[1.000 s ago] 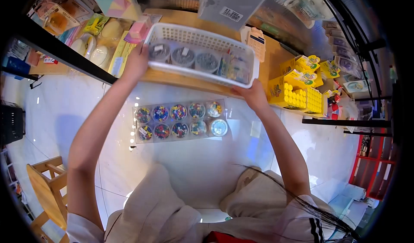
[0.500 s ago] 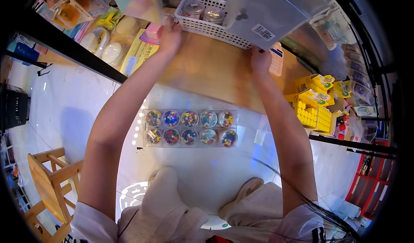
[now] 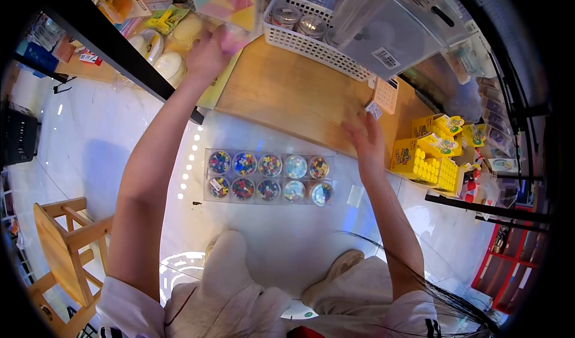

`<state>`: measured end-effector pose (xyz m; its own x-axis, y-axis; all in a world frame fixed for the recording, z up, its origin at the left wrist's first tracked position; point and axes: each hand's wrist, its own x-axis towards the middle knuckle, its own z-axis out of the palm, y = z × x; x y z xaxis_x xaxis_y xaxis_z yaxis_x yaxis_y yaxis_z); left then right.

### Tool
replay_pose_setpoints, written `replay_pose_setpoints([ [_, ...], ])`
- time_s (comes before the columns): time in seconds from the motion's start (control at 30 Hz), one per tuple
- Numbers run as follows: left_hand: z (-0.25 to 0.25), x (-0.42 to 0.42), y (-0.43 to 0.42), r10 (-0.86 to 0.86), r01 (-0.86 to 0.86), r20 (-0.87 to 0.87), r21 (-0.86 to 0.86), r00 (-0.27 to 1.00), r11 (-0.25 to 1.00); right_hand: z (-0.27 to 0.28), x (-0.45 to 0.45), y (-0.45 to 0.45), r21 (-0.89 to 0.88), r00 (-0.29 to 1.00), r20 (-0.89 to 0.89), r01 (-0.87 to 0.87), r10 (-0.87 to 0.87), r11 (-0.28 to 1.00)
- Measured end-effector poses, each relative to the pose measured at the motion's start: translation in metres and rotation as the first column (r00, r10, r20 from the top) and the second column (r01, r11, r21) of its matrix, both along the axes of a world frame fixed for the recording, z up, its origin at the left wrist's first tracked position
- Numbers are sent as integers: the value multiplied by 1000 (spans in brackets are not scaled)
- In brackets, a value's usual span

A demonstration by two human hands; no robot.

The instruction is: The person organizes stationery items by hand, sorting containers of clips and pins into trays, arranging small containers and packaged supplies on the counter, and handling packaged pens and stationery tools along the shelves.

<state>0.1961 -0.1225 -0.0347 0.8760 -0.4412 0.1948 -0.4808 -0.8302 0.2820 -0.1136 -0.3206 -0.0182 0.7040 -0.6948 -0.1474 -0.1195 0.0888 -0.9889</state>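
Note:
My left hand is at the left of the shelf with its fingers curled at a small pink packet; both are smeared by motion. Under that forearm lies flat yellow packaging. My right hand hovers over the shelf's front edge, fingers apart and holding nothing. Just beyond its fingertips is a small white label or card at the near end of a pink calculator-like item. A white perforated basket with round clear tubs stands at the back of the shelf.
Grey plastic sleeves hang over the basket's right side. Yellow boxes fill the right end. A clear tray of colourful tubs lies on the floor below. A black post rises at left; a wooden chair is nearby.
Both hands have left the white basket. My left hand moved left to the pink packet, and my right hand drew back toward the shelf's front edge. The view shifted slightly.

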Motion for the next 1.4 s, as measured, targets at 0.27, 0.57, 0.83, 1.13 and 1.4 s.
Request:
replay_pose_setpoints([
  [0.27, -23, 17, -40, -108, 95, -18, -345, 994, 934, -6, -18, 29, 20, 987, -48, -153, 154, 988],
  [0.57, -5, -66, 0, -95, 87, 297, 39, 950, 995, -16, -39, 45, -158, 942, -138, -325, 305, 932],
  [0.83, -41, -81, 45, -209, 77, 324, 376, 923, 923, -25, -23, 73, -126, 907, -118, -417, 404, 900],
  [1.13, -35, -83, 43, -192, 96, 209, 399, 959, 912, 24, 101, 101, -884, 867, -147, -331, 475, 331],
  [1.4, -51, -87, 49, -125, 114, 194, 67, 973, 991, -3, 296, 78, -854, 854, -514, -518, -76, -53],
])
